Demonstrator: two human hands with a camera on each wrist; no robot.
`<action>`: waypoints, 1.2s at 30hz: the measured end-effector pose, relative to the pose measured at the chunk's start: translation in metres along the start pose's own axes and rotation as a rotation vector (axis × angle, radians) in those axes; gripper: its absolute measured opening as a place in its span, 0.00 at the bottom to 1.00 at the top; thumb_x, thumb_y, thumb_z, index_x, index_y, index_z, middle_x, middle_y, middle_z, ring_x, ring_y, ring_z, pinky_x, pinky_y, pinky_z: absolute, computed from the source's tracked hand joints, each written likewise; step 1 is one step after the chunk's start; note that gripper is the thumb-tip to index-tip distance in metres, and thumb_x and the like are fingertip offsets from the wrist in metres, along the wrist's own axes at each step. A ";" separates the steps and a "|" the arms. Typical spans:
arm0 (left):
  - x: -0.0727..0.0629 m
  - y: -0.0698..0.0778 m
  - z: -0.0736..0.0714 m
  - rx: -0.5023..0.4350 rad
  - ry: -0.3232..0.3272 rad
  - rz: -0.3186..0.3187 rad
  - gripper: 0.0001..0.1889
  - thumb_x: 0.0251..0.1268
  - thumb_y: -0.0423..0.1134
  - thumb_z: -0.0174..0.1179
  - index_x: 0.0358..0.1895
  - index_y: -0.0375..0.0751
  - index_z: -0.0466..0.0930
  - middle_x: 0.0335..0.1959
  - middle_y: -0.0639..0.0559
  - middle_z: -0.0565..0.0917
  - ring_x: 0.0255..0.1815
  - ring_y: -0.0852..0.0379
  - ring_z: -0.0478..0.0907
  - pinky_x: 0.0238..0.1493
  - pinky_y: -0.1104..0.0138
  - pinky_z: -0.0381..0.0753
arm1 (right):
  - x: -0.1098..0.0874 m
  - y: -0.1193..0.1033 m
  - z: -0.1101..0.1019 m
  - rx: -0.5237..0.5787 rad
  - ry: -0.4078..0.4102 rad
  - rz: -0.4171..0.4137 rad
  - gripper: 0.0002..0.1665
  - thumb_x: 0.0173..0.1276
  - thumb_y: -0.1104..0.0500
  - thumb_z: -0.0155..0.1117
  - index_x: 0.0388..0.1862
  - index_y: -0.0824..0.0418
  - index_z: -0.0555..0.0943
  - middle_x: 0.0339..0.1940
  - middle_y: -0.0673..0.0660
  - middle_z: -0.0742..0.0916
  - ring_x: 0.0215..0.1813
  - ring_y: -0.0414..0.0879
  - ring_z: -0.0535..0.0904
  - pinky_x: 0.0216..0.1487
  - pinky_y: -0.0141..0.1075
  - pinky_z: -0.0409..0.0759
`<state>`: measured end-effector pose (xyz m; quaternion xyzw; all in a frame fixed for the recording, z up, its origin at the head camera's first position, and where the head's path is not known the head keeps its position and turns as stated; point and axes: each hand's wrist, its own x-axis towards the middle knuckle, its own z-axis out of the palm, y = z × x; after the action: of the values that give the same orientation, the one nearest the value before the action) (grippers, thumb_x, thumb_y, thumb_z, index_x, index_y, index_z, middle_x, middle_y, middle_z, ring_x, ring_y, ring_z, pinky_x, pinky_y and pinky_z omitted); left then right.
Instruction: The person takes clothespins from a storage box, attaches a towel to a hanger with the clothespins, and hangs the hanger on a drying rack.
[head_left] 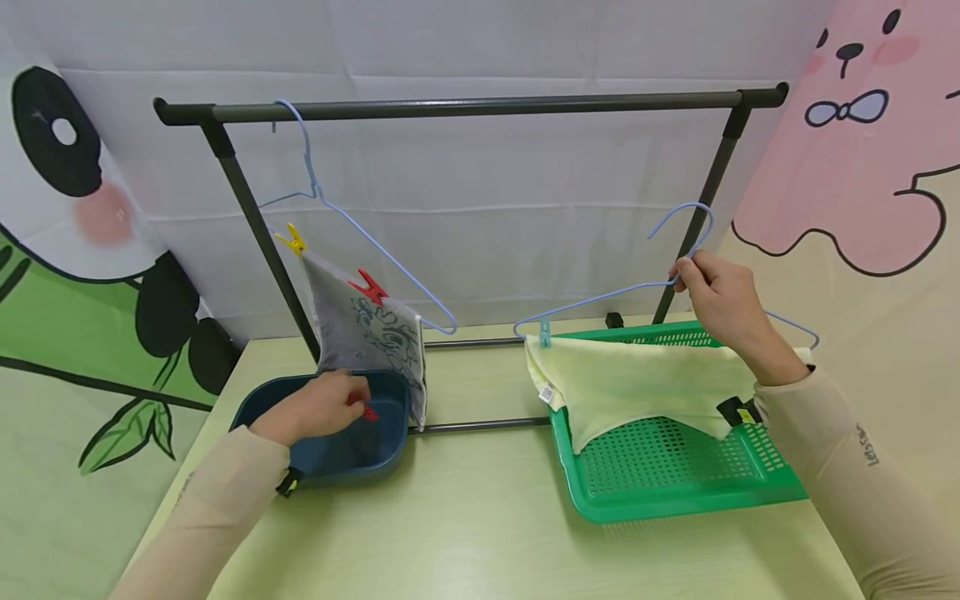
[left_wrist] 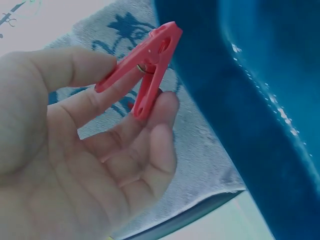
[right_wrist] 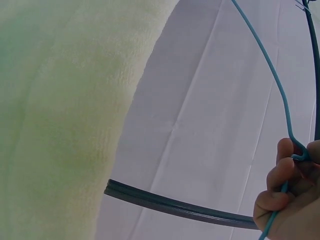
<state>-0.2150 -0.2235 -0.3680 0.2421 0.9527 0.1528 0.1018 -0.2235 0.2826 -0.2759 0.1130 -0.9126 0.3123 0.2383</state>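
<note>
My left hand is over the blue basin and pinches a red clothespin between thumb and fingers. On the right, my right hand grips a blue wire hanger at the neck, below its hook. A yellow towel hangs from that hanger over the green basket, held near its left corner by a light blue clothespin. In the right wrist view, the fingers curl round the wire. Behind the basin hangs a grey patterned towel with a yellow clothespin and another red clothespin.
A black rack stands on the light wooden table. A second blue hanger is hooked on the left of its top bar, bearing the grey towel. A white cloth backdrop is behind, with cartoon figures at both sides.
</note>
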 end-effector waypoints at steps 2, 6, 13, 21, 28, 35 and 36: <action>0.000 0.004 0.000 -0.002 0.020 0.019 0.05 0.63 0.32 0.54 0.37 0.42 0.79 0.30 0.52 0.75 0.26 0.56 0.68 0.29 0.63 0.70 | 0.000 0.000 0.000 0.000 0.001 -0.003 0.25 0.77 0.47 0.41 0.37 0.64 0.80 0.30 0.58 0.83 0.24 0.48 0.67 0.21 0.35 0.61; -0.001 0.013 0.001 -0.002 0.041 0.040 0.04 0.64 0.33 0.55 0.36 0.44 0.79 0.31 0.53 0.73 0.28 0.56 0.68 0.30 0.64 0.70 | 0.000 0.001 0.000 -0.001 0.002 -0.007 0.26 0.77 0.47 0.41 0.37 0.64 0.80 0.29 0.58 0.83 0.23 0.49 0.66 0.20 0.35 0.61; -0.001 0.027 0.001 0.005 0.101 0.107 0.06 0.63 0.38 0.62 0.28 0.48 0.77 0.27 0.57 0.73 0.26 0.60 0.69 0.28 0.66 0.72 | 0.000 0.000 -0.002 -0.007 0.002 -0.001 0.25 0.78 0.48 0.40 0.37 0.63 0.80 0.29 0.57 0.82 0.23 0.49 0.65 0.21 0.36 0.61; 0.003 0.047 0.005 0.000 0.173 0.163 0.08 0.63 0.40 0.62 0.26 0.50 0.75 0.28 0.59 0.73 0.29 0.62 0.72 0.33 0.65 0.75 | -0.002 0.000 -0.003 -0.001 0.007 0.000 0.25 0.77 0.48 0.40 0.37 0.63 0.80 0.30 0.57 0.83 0.24 0.49 0.66 0.22 0.36 0.61; 0.012 0.070 0.019 -0.070 0.212 0.219 0.06 0.66 0.38 0.58 0.30 0.49 0.73 0.32 0.58 0.72 0.31 0.61 0.71 0.34 0.66 0.74 | -0.002 -0.002 -0.005 -0.008 -0.016 -0.007 0.24 0.77 0.49 0.41 0.36 0.63 0.80 0.30 0.58 0.83 0.25 0.47 0.68 0.21 0.35 0.62; 0.023 0.092 0.030 -0.119 0.224 0.278 0.04 0.68 0.36 0.56 0.33 0.47 0.72 0.38 0.56 0.72 0.37 0.61 0.73 0.38 0.66 0.76 | -0.002 -0.004 -0.006 -0.012 -0.076 -0.011 0.23 0.77 0.48 0.42 0.34 0.63 0.78 0.35 0.59 0.84 0.30 0.44 0.72 0.22 0.34 0.66; 0.024 0.094 0.030 -0.119 0.227 0.284 0.04 0.68 0.36 0.56 0.34 0.47 0.72 0.39 0.56 0.72 0.38 0.61 0.73 0.39 0.66 0.76 | -0.002 -0.004 -0.006 -0.011 -0.081 -0.010 0.23 0.77 0.48 0.42 0.34 0.63 0.78 0.36 0.59 0.84 0.30 0.45 0.72 0.23 0.34 0.66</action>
<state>-0.1870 -0.1252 -0.3672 0.3489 0.9036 0.2482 -0.0148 -0.2182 0.2832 -0.2704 0.1286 -0.9227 0.3011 0.2034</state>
